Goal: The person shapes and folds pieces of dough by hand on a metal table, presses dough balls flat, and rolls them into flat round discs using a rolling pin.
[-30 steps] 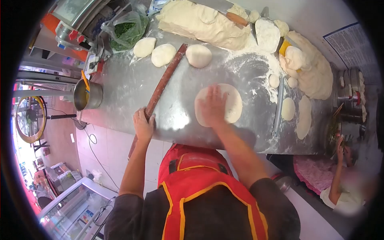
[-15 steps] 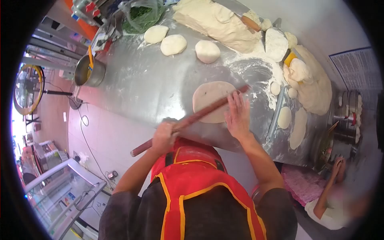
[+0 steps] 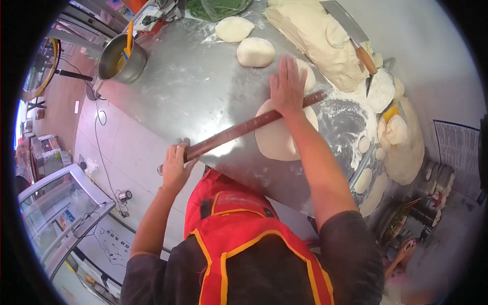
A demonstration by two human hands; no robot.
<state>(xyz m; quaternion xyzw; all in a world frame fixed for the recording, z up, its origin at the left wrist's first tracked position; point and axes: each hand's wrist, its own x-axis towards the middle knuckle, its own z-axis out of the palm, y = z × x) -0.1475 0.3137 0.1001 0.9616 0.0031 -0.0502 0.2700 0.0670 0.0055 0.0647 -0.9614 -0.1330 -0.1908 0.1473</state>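
Note:
A long reddish-brown rolling pin (image 3: 231, 133) lies slantwise across a flat round of dough (image 3: 277, 146) on the metal table. My left hand (image 3: 177, 163) is closed around the pin close to its lower left end. My right hand (image 3: 288, 86) is stretched flat, fingers pointing away from me, with its heel and wrist over the pin above the dough round. Beyond its fingers a dough ball (image 3: 308, 77) is partly covered. Two more pieces, a thick dough ball (image 3: 255, 52) and a flatter one (image 3: 235, 29), sit farther back.
A cleaver (image 3: 346, 23) rests on a big dough slab (image 3: 310, 43) at the back. Left stands a metal pot (image 3: 138, 65) with an orange-handled tool. Bagged greens (image 3: 216, 8) lie behind. Right are floury dough pieces (image 3: 380, 90); another person's hand (image 3: 405, 250) shows lower right.
My right hand has moved forward across the rolling pin and now lies flat. My left hand has shifted left, nearer the pin's end. The view has turned, bringing the cleaver's blade into sight.

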